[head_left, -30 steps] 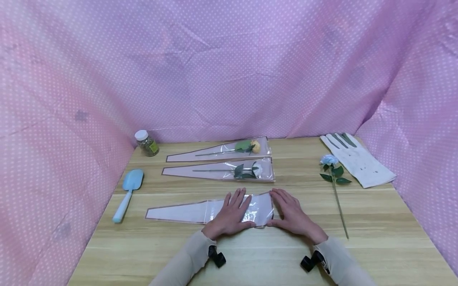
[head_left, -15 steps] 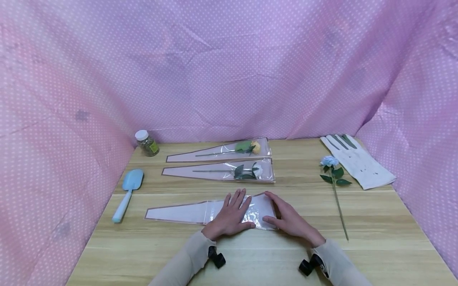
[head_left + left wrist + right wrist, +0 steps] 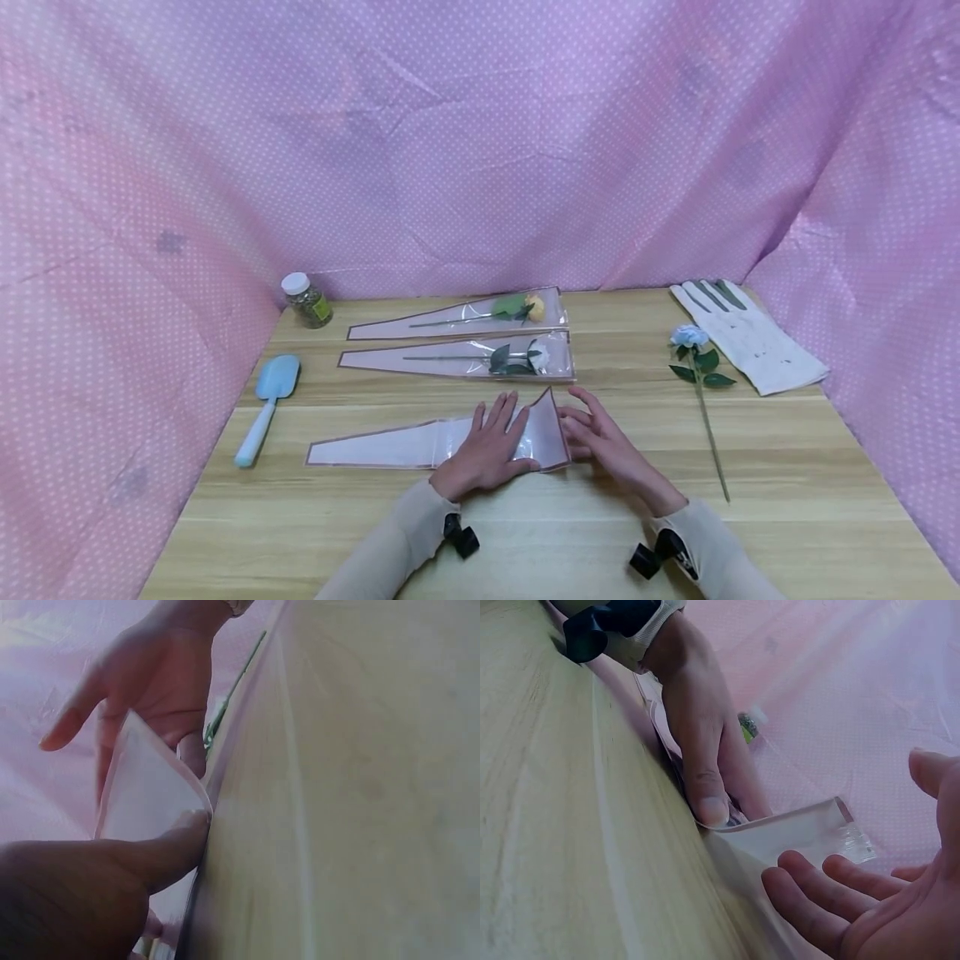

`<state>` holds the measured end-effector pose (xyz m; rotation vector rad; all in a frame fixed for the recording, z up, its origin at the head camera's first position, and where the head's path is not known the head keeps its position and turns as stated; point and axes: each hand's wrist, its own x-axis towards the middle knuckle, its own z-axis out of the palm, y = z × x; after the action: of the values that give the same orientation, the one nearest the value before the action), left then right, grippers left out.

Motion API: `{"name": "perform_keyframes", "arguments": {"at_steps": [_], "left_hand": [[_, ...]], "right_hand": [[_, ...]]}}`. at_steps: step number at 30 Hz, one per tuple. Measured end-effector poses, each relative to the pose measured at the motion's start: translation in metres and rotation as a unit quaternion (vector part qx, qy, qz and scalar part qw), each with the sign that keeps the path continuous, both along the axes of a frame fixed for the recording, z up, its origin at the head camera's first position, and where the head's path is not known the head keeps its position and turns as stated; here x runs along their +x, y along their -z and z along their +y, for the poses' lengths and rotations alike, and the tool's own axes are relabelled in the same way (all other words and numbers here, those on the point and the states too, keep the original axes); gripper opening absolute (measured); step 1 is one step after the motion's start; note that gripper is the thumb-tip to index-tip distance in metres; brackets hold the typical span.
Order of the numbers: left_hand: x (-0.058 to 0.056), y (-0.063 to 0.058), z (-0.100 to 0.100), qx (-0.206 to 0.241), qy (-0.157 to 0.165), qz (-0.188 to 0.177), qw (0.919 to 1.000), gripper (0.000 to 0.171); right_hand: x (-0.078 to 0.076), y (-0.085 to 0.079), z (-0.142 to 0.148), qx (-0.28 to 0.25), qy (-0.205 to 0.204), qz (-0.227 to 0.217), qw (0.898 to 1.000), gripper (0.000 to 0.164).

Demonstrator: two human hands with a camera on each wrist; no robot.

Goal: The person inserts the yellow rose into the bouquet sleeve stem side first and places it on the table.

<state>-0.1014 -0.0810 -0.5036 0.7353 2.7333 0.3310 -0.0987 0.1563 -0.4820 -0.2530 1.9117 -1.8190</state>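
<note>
A long, tapered flower sleeve, pale with a brownish border and a clear film, lies nearest the person in the head view. My left hand rests on its wide half, fingers spread. Beyond that hand, the wide end of the sleeve bends upward, its far corner raised. At that end is my right hand, palm towards the sleeve and fingers loosely bent. In the right wrist view, the right fingers are close to the lifted sleeve end and the thumb stands apart. The left thumb presses the near edge.
Behind lie two more sleeves, one with a yellow rose, the other with a white rose. A blue rose and a white glove lie right. At left are a blue scoop and a lidded jar.
The sleeve's wide end, flatter before, now bends up at its far corner. The right hand first slid left over that end, then drew back and turned its palm inward. The left hand stayed in place.
</note>
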Motion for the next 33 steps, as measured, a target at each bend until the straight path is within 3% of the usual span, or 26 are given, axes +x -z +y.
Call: {"name": "perform_keyframes", "arguments": {"at_steps": [7,11,14,18,22,27,33], "left_hand": [[0.003,-0.007,0.013,-0.012,-0.004,0.088,0.9961,0.085],[0.006,-0.011,0.023,0.028,-0.016,0.112,0.9932,0.068],[0.007,-0.014,0.028,0.081,-0.027,0.09,0.9923,0.053],[0.007,-0.018,0.031,0.145,-0.042,0.032,0.988,0.032],[0.002,-0.022,0.03,0.22,-0.052,0.001,0.9741,0.01],[-0.003,-0.023,0.028,0.307,-0.083,-0.047,0.9468,0.014],[-0.002,-0.027,0.029,0.341,-0.139,-0.117,0.9223,0.037]], "right_hand": [[0.001,-0.006,0.0,0.006,0.007,-0.011,1.0,0.059],[0.002,-0.01,0.0,-0.003,0.011,-0.025,1.0,0.059],[0.003,-0.012,0.001,-0.029,-0.001,-0.026,0.999,0.061],[0.004,-0.013,0.003,-0.07,-0.02,-0.016,0.997,0.064],[0.003,-0.013,0.003,-0.088,-0.029,-0.016,0.996,0.065],[0.003,-0.013,0.004,-0.104,-0.042,-0.023,0.993,0.068],[0.003,-0.013,0.003,-0.12,-0.061,-0.022,0.991,0.065]]}}
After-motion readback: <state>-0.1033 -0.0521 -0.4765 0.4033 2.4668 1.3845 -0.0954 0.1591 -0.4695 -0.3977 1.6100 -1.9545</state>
